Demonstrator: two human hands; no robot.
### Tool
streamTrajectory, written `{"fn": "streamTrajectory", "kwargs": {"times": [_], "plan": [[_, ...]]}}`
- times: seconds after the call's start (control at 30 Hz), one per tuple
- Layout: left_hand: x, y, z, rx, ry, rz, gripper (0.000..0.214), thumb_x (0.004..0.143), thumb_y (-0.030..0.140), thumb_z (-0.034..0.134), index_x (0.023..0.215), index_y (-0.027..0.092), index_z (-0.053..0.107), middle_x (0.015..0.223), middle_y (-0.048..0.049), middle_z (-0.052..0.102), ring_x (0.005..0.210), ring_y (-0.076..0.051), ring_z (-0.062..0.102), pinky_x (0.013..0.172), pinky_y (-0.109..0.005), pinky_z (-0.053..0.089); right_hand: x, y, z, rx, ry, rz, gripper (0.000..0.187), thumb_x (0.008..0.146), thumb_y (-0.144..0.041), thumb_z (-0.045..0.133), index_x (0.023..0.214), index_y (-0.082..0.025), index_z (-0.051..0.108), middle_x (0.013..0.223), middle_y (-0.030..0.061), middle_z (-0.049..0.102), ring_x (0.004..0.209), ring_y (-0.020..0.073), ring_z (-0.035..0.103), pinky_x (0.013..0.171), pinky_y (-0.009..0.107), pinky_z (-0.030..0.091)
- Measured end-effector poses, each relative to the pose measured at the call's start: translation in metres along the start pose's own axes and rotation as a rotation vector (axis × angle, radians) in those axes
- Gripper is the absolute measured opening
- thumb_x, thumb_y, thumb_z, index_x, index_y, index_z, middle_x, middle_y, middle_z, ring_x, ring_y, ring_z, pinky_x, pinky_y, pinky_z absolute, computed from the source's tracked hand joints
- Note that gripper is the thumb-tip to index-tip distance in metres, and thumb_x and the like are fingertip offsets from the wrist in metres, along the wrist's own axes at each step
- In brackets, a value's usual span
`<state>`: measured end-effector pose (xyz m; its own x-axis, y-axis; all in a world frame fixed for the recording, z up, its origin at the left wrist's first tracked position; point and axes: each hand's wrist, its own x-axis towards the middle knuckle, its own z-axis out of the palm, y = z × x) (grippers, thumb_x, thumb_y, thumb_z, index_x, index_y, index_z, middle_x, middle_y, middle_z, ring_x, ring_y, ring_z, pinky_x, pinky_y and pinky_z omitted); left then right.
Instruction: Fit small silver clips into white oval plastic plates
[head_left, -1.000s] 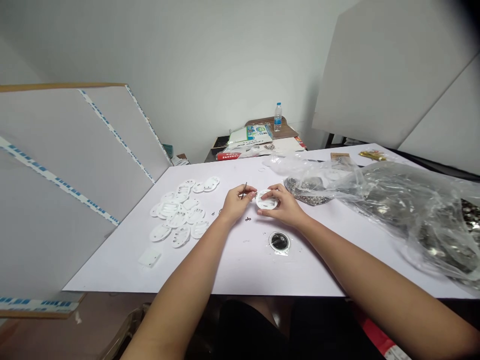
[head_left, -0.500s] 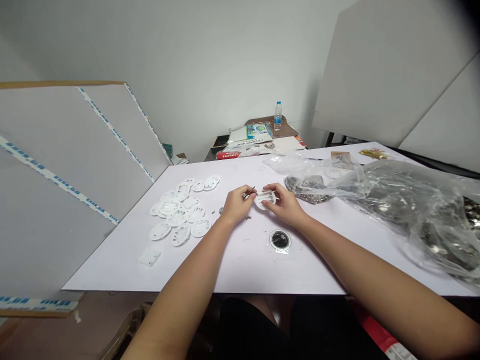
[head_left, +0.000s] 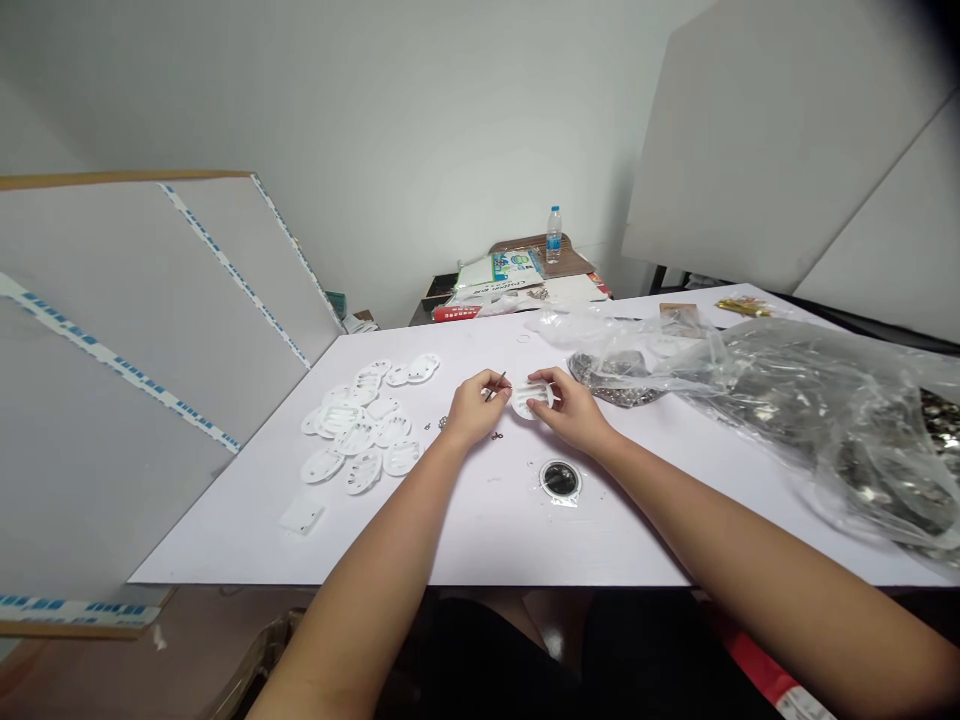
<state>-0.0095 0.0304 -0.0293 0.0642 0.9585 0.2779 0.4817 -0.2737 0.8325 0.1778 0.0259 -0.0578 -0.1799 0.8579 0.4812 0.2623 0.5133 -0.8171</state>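
Note:
My left hand pinches a thin metal tool, possibly tweezers, whose tip points at a white slotted plastic disc. My right hand grips that disc by its edge, and its fingers hide part of it. Several matching discs lie in a loose pile to the left of my left hand. Tiny metal parts and a small dark metal piece rest on the white table just below my hands.
A black round item in clear wrap lies near my hands. A clear plastic bag of metal pieces spreads across the right side. Upright grey boards line the left edge, and a cluttered desk with a water bottle stands beyond.
The tool in my left hand has swung from pointing up to pointing up and right. The disc has turned slightly in my right hand, and both hands have moved closer together.

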Motion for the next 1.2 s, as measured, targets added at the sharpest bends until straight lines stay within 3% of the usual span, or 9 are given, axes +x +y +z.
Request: {"fn": "streamTrajectory", "kwargs": {"times": [0.1, 0.33, 0.47, 0.87, 1.2], "plan": [[0.001, 0.000, -0.001, -0.076, 0.004, -0.058, 0.018, 0.076, 0.034, 0.067, 0.085, 0.019, 0.067, 0.090, -0.0041, 0.070, 0.078, -0.013, 0.059, 0.074, -0.026, 0.044, 0.000, -0.001, 0.000, 0.000, 0.003, 0.012, 0.030, 0.079, -0.025, 0.063, 0.108, -0.020, 0.059, 0.103, 0.0052, 0.065, 0.076, 0.0168, 0.057, 0.064, 0.030, 0.046], [0.000, 0.004, -0.005, -0.217, -0.053, -0.165, 0.028, 0.073, 0.042, 0.070, 0.085, 0.017, 0.068, 0.084, -0.0041, 0.069, 0.055, -0.007, 0.047, 0.055, -0.023, 0.037, 0.000, -0.001, -0.001, -0.011, 0.015, 0.022, 0.029, 0.079, -0.027, 0.063, 0.108, -0.021, 0.059, 0.105, 0.0058, 0.066, 0.078, 0.0176, 0.057, 0.064, 0.031, 0.047], [-0.001, 0.005, -0.006, -0.201, -0.049, -0.151, 0.027, 0.071, 0.041, 0.073, 0.083, 0.016, 0.071, 0.079, -0.0046, 0.068, 0.064, -0.010, 0.052, 0.060, -0.024, 0.041, -0.001, 0.001, 0.000, 0.007, 0.011, 0.023, 0.027, 0.083, -0.027, 0.060, 0.109, -0.021, 0.059, 0.107, 0.0062, 0.066, 0.082, 0.0186, 0.059, 0.069, 0.032, 0.050], [0.001, 0.002, -0.005, -0.138, -0.042, -0.161, 0.026, 0.071, 0.041, 0.073, 0.079, 0.016, 0.069, 0.075, -0.0043, 0.066, 0.063, -0.011, 0.053, 0.063, -0.027, 0.043, -0.002, 0.003, 0.001, 0.008, 0.040, -0.006, 0.032, 0.083, -0.026, 0.060, 0.114, -0.021, 0.059, 0.112, 0.0078, 0.065, 0.088, 0.0196, 0.061, 0.071, 0.033, 0.055], [0.002, -0.008, 0.000, -0.054, -0.001, -0.065, 0.027, 0.075, 0.043, 0.067, 0.081, 0.016, 0.066, 0.074, -0.0021, 0.066, 0.066, -0.011, 0.056, 0.068, -0.026, 0.042, -0.004, -0.001, 0.003, 0.068, 0.003, -0.025, 0.033, 0.083, -0.029, 0.063, 0.115, -0.021, 0.060, 0.115, 0.0093, 0.065, 0.090, 0.0195, 0.061, 0.069, 0.033, 0.056]]}}
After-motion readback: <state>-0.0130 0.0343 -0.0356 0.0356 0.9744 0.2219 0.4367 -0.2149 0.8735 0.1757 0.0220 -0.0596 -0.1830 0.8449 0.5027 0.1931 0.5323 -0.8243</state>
